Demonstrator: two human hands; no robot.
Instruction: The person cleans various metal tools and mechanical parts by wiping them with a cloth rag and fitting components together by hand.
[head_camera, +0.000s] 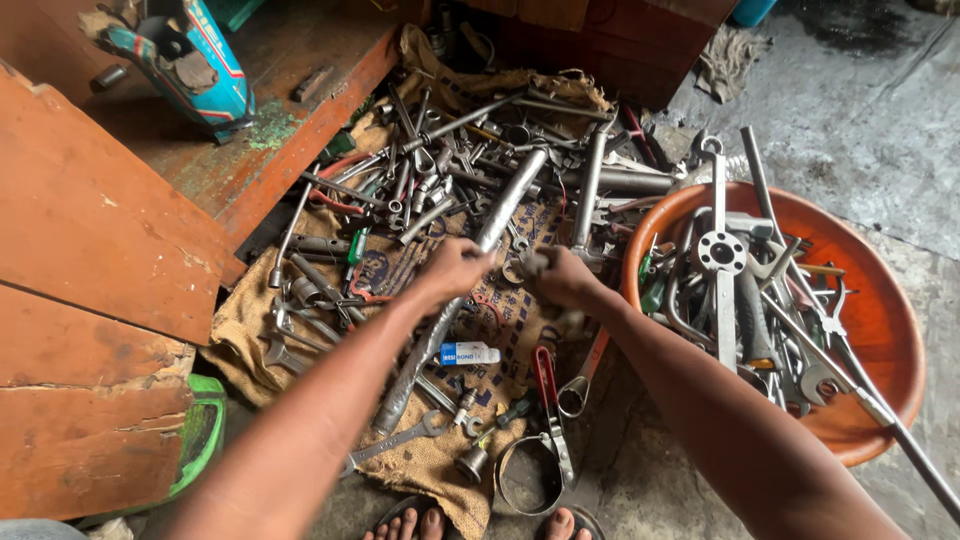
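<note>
Both my arms reach out over a burlap sack (250, 320) spread on the floor and covered with several wrenches, sockets and bars. My left hand (455, 265) is closed over the upper part of a long grey metal bar (500, 215) that lies diagonally across the sack. My right hand (562, 275) is closed around a small metal part (533, 262), held just beside my left hand. What kind of part it is cannot be made out.
An orange plastic basin (880, 310) full of wrenches and long tools sits at the right. Rust-red wooden boards (90, 230) stand at the left. A small white tube (470, 353), a red-handled tool (546, 375) and my sandalled toes (490, 525) lie near the sack's front edge.
</note>
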